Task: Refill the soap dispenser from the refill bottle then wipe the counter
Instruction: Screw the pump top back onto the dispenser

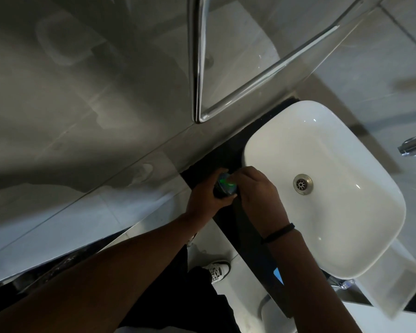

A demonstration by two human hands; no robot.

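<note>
Head-camera view looking steeply down at a bathroom vanity. A dark countertop (pixel 228 162) carries a white rectangular vessel basin (pixel 322 188) with a metal drain (pixel 303 184) at its centre. On the strip of counter just left of the basin stands a small dark container with a green, glossy top (pixel 225 182); whether it is the soap dispenser or the refill bottle cannot be told, since both hands cover most of it. The left hand (pixel 205 199) curls around the container's left side and near side, gripping its body. The right hand (pixel 257 188) comes in from the basin side, its fingertips bunched together on the green top; a pinch seems likely, though the exact grip is hidden. A black band (pixel 277 233) circles the right wrist. A small blue object (pixel 279 275) lies on the near part of the counter, partly hidden by the right forearm, and cannot be identified. Beyond the counter, a chrome-framed mirror (pixel 238 56) hangs on the grey tiled wall. A chrome fitting (pixel 414 146) shows at the far right edge. Below the counter edge, a white sneaker (pixel 217 270) rests on the pale floor.
</note>
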